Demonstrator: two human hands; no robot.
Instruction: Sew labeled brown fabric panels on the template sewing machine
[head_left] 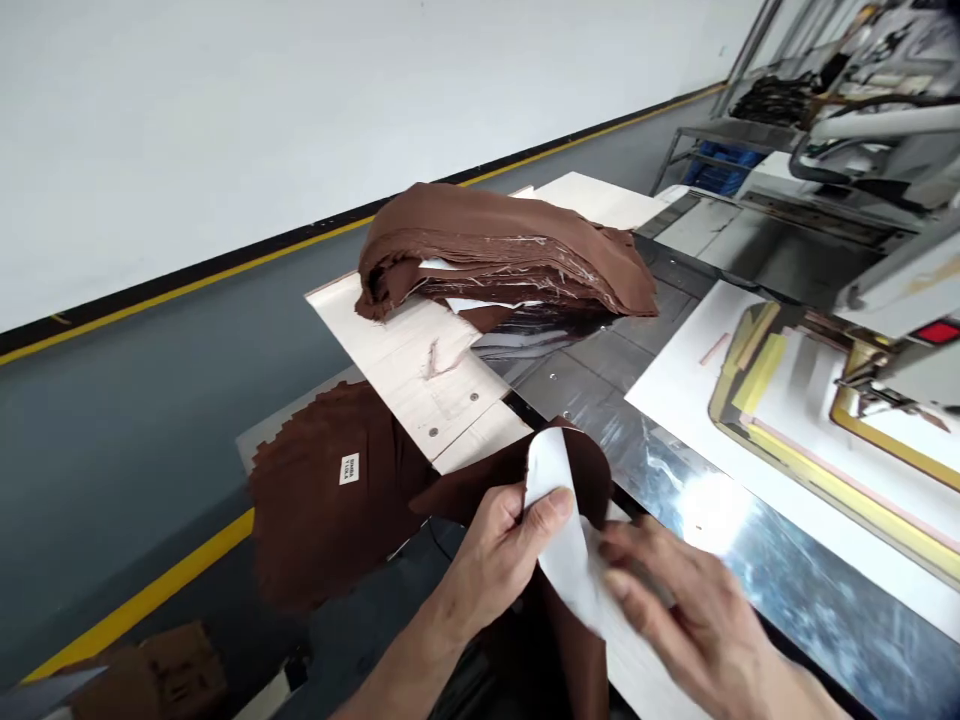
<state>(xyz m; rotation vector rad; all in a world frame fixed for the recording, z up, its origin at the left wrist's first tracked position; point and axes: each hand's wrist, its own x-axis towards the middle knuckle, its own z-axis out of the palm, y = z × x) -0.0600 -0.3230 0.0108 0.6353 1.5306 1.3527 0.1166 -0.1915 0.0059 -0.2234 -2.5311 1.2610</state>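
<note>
My left hand (499, 545) is closed on a piece of brown fabric (589, 460), with its thumb pressed on the white strip (566, 560) that runs along the piece. Whether this white is a separate layer or the fabric's reverse side, I cannot tell. Close to the strip's right edge is my right hand (675, 605), its fingers bent and smeared by motion, so their grip is unclear. The brown fabric hangs down below both hands and stretches left from my left hand.
A thick folded stack of brown fabric (495, 225) lies across the metal table (660, 450) and a pale board (382, 330). Labelled brown pieces (322, 480) are low on the left. At right stands a machine (915, 300) over a white template sheet (675, 370).
</note>
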